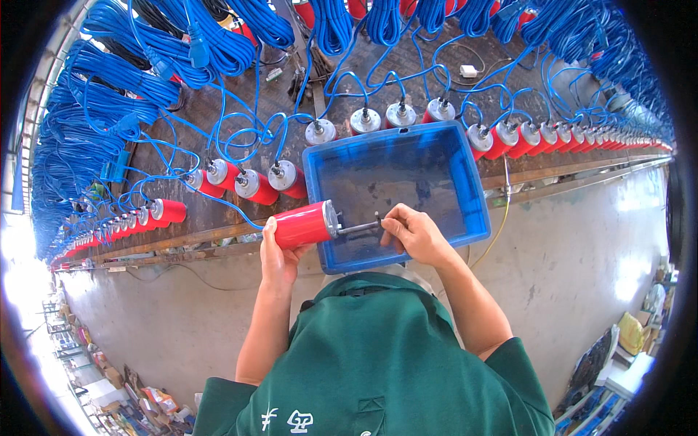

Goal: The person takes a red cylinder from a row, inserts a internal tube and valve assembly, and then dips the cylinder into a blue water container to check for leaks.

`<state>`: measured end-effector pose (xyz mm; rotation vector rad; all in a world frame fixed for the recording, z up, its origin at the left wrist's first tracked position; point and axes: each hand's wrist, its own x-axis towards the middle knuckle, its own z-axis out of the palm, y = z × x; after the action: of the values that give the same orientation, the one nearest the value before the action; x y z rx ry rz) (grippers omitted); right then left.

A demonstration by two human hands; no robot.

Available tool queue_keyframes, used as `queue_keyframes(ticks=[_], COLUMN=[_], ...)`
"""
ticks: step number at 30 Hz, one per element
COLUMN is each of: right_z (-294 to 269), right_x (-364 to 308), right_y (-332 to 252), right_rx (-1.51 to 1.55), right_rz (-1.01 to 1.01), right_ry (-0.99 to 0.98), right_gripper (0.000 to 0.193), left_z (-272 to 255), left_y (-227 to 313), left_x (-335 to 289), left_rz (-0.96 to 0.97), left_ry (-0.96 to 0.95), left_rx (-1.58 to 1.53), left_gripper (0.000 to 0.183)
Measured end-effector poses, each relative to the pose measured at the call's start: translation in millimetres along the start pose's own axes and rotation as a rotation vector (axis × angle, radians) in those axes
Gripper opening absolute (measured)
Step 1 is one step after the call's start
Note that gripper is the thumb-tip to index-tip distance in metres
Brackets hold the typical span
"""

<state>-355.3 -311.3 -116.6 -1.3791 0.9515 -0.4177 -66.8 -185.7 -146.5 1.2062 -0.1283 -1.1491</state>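
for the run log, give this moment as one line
left hand: holds red cylinder | right hand: at grey rod's outer end | blue bin: below rod

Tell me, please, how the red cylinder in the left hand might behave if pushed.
The red cylinder would probably roll on its side, being round. It looks glossy, so may be slippery. The blue cord reaching it might limit rolling.

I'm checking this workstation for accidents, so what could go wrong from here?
Only the left hand appears to support the red cylinder, so it might drop if that grip loosens. The right hand is at the outer end of the thin rod, which could slip into the blue bin below. Other red cylinders line the bench edge, so a bump might knock one off.
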Motion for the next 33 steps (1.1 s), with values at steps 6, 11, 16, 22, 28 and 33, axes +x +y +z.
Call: queue_keyframes(ticks=[6, 11, 16, 22, 28, 33], right_z=[8, 12, 1, -7, -8, 12], right_x=[12, 11, 11, 15, 16, 18], right_y=[37, 35, 24, 18, 7, 6], right_rx=[-0.14, -0.152, -0.108, -0.275, -0.356, 0.115], right_rz=[-0.082, -0.173, -0.143, 0.095, -0.397, 0.017], right_ry=[0.092, 0.129, 0.014, -0.118, -0.03, 0.047], right_gripper=[0.048, 0.058, 0.061, 0.05, 0.028, 0.028], left_z=[3, -1, 2, -5, 0, -7], left_y=[2, 2, 1, -2, -1, -7], left_x=[0, 1, 1, 5, 5, 6], left_rz=[0.008, 0.018, 0.041, 0.017, 0.041, 0.023], left_ry=[-0.01, -0.051, -0.04, -0.058, -0.053, -0.017], left_rx=[0.014, 0.034, 0.012, 0.032, 0.043, 0.031], left_gripper=[0.053, 0.055, 0.054, 0.054, 0.054, 0.055])
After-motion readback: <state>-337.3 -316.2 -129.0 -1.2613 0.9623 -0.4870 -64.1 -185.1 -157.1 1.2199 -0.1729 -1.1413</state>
